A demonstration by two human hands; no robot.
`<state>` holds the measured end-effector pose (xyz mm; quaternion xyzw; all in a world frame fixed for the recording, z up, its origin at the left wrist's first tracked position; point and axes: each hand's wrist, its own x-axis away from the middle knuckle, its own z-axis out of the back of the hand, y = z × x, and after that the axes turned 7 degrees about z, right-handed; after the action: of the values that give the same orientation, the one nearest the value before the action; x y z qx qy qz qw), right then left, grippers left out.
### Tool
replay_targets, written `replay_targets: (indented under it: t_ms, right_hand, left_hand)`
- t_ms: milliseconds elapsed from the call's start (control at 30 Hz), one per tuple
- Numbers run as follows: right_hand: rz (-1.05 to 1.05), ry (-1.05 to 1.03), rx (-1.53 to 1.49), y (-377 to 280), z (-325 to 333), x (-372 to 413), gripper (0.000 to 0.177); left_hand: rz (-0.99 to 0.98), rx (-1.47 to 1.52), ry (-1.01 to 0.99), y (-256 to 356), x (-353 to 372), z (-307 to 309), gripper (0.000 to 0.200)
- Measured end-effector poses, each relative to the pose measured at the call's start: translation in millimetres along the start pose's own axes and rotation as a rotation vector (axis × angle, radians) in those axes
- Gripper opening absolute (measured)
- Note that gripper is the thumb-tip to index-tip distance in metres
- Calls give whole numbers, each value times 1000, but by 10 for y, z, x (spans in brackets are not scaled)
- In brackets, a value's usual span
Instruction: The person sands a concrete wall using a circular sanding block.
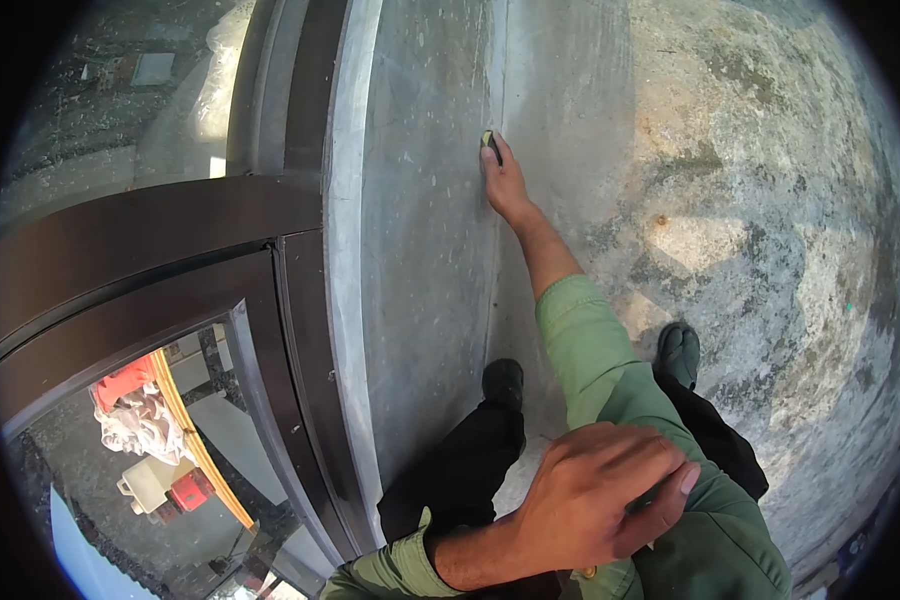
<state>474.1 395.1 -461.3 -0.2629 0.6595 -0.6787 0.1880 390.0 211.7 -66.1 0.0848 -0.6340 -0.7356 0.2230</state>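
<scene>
My right hand (505, 180) is stretched far forward, its fingers closed around a small dark and yellow block (488, 141), which looks like a scrubbing sponge, though the hand covers most of it. The block is at the pale seam line (497, 80) that runs along the smooth grey surface (425, 200). Close below the camera, my left hand (600, 490) is held in front of my body with its fingers curled in. Its palm is turned away, so whatever is inside it, if anything, is hidden.
A dark brown window or door frame (150, 230) with glass panes stands along the left. Clothes (140, 420) and a red box (191, 489) show in the lower pane. Mottled rough concrete (770, 250) spreads to the right. My dark shoes (503, 383) are below.
</scene>
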Motion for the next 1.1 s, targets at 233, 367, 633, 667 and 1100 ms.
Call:
replay_targets:
  t_ms: [233, 367, 633, 667, 1100]
  right_hand:
    - [-190, -34, 61, 569, -133, 1484, 57]
    - [-295, -49, 35, 470, -207, 2022, 57]
    - [-35, -49, 140, 435, -14, 57, 57]
    - [-40, -49, 135, 358, 11, -19, 57]
    - [-41, -19, 16, 177, -9, 334, 56]
  left_hand:
    - [-28, -39, -1, -57, -67, -55, 8]
    - [17, -18, -35, -66, -54, -78, 9]
    - [69, -36, -44, 22, 59, -51, 11]
    - [86, -44, -61, 17, 79, -33, 11]
    - [96, -24, -62, 0, 136, -138, 11]
